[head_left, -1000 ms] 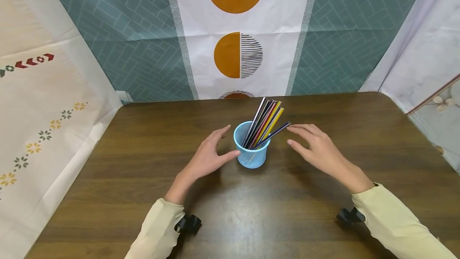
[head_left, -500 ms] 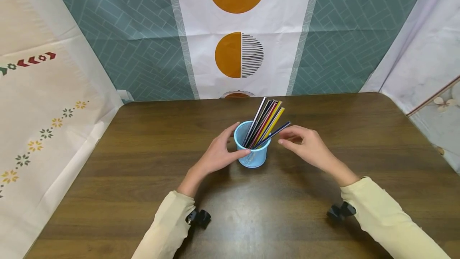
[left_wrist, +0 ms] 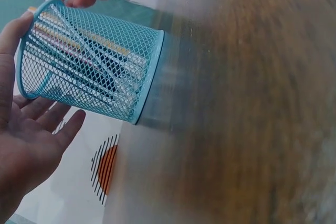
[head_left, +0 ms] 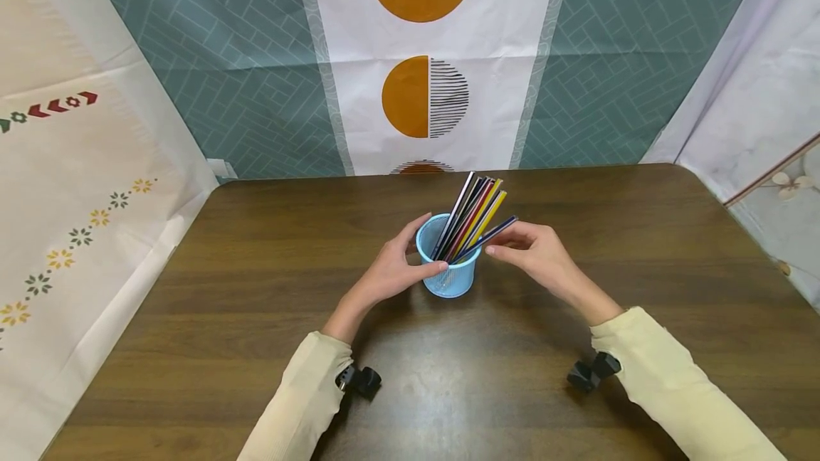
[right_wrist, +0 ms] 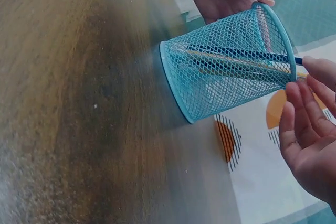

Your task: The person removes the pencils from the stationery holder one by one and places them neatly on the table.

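Note:
A light blue mesh pencil cup stands upright on the table, with several pencils leaning out of it to the right. My left hand holds the cup from its left side, thumb across the front of the rim and fingers behind. On the other side, my right hand is at the rim, its thumb and fingers spread apart beside a dark blue pencil that slants lowest. In the right wrist view the right thumb lies right at this pencil where it leaves the rim.
The brown wooden table reaches to a patterned curtain at the back. Pale cloth hangs on the left and right. Each wrist carries a small black camera.
My left hand has moved right and come round the cup's rim. My right hand has moved left toward the cup, its fingers closer together. The cup has stayed in place.

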`<state>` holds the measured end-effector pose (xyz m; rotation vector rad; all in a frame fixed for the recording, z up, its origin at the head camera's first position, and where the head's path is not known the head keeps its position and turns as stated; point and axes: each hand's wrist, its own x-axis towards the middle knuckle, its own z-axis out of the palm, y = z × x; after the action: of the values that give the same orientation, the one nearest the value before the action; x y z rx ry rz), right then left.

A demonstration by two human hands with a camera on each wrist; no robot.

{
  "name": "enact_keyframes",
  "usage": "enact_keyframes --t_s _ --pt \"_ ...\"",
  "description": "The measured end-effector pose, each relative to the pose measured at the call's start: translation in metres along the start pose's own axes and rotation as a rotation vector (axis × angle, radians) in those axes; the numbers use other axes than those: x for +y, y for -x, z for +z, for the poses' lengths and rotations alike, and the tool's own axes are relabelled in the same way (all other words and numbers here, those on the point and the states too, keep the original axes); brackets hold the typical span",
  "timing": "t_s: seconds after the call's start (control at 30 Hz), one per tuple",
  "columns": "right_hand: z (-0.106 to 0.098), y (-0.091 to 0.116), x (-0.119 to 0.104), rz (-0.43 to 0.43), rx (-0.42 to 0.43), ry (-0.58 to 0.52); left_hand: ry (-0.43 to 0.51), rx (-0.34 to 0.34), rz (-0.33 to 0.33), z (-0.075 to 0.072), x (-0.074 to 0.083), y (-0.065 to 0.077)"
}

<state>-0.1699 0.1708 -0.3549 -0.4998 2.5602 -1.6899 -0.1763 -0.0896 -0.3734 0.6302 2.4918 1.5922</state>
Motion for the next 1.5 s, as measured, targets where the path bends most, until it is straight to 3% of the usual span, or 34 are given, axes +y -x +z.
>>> enact_keyframes --t_s 0.57,0.77,1.2,1.5 --pt "0.008 -0.009 0.004 -0.070 0.043 -0.120 0.118 0.016 0.046 0.004 -0.009 -0.002" --pt "0.009 -0.010 0.003 -0.055 0.036 -0.086 0.189 0.007 0.073 0.005 -0.012 -0.001" --pt "0.004 -0.007 -0.004 -0.065 0.087 0.036 0.225 -0.004 0.088 0.008 -0.013 -0.003" --pt "-0.001 -0.004 -0.013 -0.067 0.097 0.039 0.221 -0.006 0.088 0.007 -0.013 -0.003"
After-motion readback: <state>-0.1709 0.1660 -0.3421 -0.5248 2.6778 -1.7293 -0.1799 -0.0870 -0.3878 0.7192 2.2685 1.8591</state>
